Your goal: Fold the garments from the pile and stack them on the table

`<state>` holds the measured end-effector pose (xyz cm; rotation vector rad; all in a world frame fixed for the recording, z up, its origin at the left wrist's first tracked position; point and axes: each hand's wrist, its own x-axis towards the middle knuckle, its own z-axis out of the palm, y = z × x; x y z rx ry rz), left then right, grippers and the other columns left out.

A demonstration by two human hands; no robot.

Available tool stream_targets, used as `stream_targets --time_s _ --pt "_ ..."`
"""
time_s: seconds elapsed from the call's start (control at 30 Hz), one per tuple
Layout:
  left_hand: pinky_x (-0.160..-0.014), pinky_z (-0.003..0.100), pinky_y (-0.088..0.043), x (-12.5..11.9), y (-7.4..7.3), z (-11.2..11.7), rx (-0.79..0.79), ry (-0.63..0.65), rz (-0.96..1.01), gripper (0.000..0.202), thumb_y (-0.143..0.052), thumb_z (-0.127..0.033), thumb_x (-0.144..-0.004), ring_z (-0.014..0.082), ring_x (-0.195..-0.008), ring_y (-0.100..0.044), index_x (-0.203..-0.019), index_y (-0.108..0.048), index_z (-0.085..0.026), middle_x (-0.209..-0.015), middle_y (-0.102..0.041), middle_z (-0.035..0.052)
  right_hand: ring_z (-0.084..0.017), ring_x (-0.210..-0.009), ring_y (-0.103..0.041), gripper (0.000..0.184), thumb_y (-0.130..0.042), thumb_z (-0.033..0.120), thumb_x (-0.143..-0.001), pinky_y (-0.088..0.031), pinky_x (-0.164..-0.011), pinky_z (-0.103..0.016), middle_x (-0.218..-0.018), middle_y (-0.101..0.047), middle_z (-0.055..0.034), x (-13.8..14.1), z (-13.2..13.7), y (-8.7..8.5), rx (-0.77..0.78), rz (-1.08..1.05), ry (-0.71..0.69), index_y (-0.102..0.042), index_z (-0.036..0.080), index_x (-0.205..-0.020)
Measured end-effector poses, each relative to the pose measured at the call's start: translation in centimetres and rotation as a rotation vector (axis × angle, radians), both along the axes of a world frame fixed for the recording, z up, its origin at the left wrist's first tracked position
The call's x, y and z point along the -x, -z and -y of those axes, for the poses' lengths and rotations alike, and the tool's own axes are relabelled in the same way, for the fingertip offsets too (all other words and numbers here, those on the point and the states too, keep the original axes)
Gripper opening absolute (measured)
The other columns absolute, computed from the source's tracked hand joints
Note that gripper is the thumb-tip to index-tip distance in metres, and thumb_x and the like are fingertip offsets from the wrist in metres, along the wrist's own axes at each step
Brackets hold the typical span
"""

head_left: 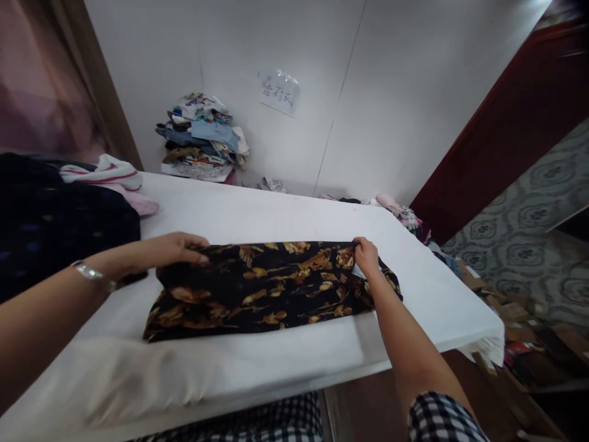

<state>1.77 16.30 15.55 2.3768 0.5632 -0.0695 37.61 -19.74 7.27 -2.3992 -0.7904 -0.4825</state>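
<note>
From here I see a person at a white-covered table [276, 218], both bare hands on a black garment [285, 285] printed with brown and gold flowers. The garment lies stretched crosswise near the table's front edge, its long upper edge almost straight between the two hands. The left hand [181, 248] is closed on the upper left end, thumb over the cloth; a silvery bracelet [89, 270] circles that wrist. The right hand [367, 258] pinches the same edge toward the other end, with a bit of cloth spreading out beyond it and a small pale patch showing just beside it. A black-and-white checked sleeve [444, 417] sits around the right arm. Over at the left lies a big dark cloth with blue spots [69, 227], next to a white cloth with red stripes [101, 172] and a pink cloth [140, 202]. At the back, against the pale wall [391, 80], rises an uneven pile of clothes [202, 138], and a sheet of paper [278, 92] with handwritten characters is fixed above the table. More clothes [400, 212] bunch at the far right corner, and cardboard boxes [515, 312] crowd the space beyond.
</note>
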Motion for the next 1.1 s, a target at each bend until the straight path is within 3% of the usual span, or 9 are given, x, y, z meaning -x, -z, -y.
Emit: stream_targets --time_s 0.07,0.2,0.33,0.47,0.57,0.7,0.9,1.0,1.1 --pt "-0.075 0.028 -0.051 -1.1 0.6 -2.1 0.057 0.004 -0.073 0.046 -0.044 -0.044 -0.083 0.0153 -0.078 -0.064 -0.106 -0.062 -0.009 -0.089 -0.073 0.0019 -0.026 -0.097 -0.061 0.040 -0.039 0.015 -0.080 -0.041 -0.092 -0.038 -0.100 -0.070 -0.0103 -0.4 -1.8 0.1 0.073 -0.035 0.032 -0.067 0.018 -0.109" --pt "-0.090 0.029 -0.045 -2.6 3.5 -4.3 -0.238 -0.094 -0.077 0.056 -0.039 -0.046 -0.085 0.0184 -0.092 -0.060 -0.110 -0.061 -0.001 -0.103 -0.070 0.0078 -0.028 -0.109 -0.057 0.038 -0.046 0.020 -0.083 -0.037 -0.099 -0.043 -0.113 -0.067 -0.0125 -0.3 -4.8 0.8 0.153 -0.070 0.025 -0.064 0.018 -0.116" --pt "-0.098 0.039 -0.040 -2.0 5.7 -4.3 -0.343 -0.238 -0.024 0.079 -0.027 -0.061 -0.087 0.0291 -0.111 -0.055 -0.127 -0.046 0.005 -0.125 -0.057 0.0219 -0.027 -0.125 -0.046 0.040 -0.046 0.030 -0.087 -0.031 -0.107 -0.045 -0.130 -0.057 -0.0119 0.9 -5.0 2.1 0.114 -0.013 -0.159 -0.059 0.019 -0.123" --pt "-0.098 0.047 -0.039 -0.4 6.2 -3.1 -0.414 -0.323 -0.068 0.092 -0.025 -0.071 -0.083 0.0374 -0.120 -0.047 -0.133 -0.036 0.005 -0.133 -0.045 0.0304 -0.031 -0.138 -0.030 0.047 -0.047 0.043 -0.089 -0.022 -0.110 -0.055 -0.146 -0.042 -0.0115 2.7 -3.8 4.0 0.264 -0.200 -0.231 -0.054 0.023 -0.130" --pt "-0.089 0.048 -0.044 0.5 6.6 -1.9 -0.407 -0.307 -0.138 0.092 -0.022 -0.074 -0.081 0.0377 -0.112 -0.052 -0.132 -0.035 0.001 -0.126 -0.050 0.0287 -0.033 -0.140 -0.026 0.051 -0.046 0.047 -0.089 -0.018 -0.109 -0.060 -0.150 -0.035 -0.0124 3.8 -3.2 4.7 0.349 -0.333 -0.157 -0.050 0.025 -0.135" --pt "-0.084 0.046 -0.046 0.6 7.2 -0.4 -0.406 -0.367 -0.181 0.077 -0.032 -0.070 -0.080 0.0364 -0.106 -0.056 -0.122 -0.043 -0.007 -0.119 -0.055 0.0236 -0.027 -0.144 -0.015 0.054 -0.034 0.050 -0.094 -0.015 -0.112 -0.054 -0.155 -0.024 -0.0084 5.4 -3.2 4.3 0.323 -0.211 -0.107 -0.039 0.026 -0.142" --pt "-0.084 0.045 -0.046 -0.2 7.8 1.3 -0.407 -0.398 -0.148 0.062 -0.039 -0.054 -0.083 0.0380 -0.109 -0.055 -0.129 -0.040 -0.011 -0.123 -0.052 0.0218 -0.024 -0.144 -0.016 0.056 -0.034 0.052 -0.094 -0.013 -0.114 -0.051 -0.156 -0.023 -0.0059 7.6 -3.4 4.3 0.565 -0.337 -0.153 -0.036 0.027 -0.144" --pt "-0.084 0.037 -0.046 -0.2 7.8 1.2 -0.328 -0.306 -0.080 0.050 -0.043 -0.035 -0.082 0.0299 -0.105 -0.060 -0.129 -0.043 -0.019 -0.118 -0.060 0.0140 -0.024 -0.144 -0.015 0.056 -0.033 0.053 -0.094 -0.013 -0.114 -0.050 -0.156 -0.023 -0.0059 8.0 -3.2 3.9 0.528 -0.348 -0.129 -0.036 0.028 -0.144" --pt "-0.083 0.033 -0.046 0.3 7.7 0.7 -0.284 -0.334 -0.070 0.051 -0.046 -0.031 -0.080 0.0274 -0.100 -0.062 -0.129 -0.042 -0.019 -0.114 -0.063 0.0123 -0.025 -0.145 -0.012 0.058 -0.033 0.055 -0.093 -0.011 -0.114 -0.051 -0.156 -0.022 -0.0067 8.4 -2.2 3.7 0.466 -0.294 -0.083 -0.034 0.028 -0.145"
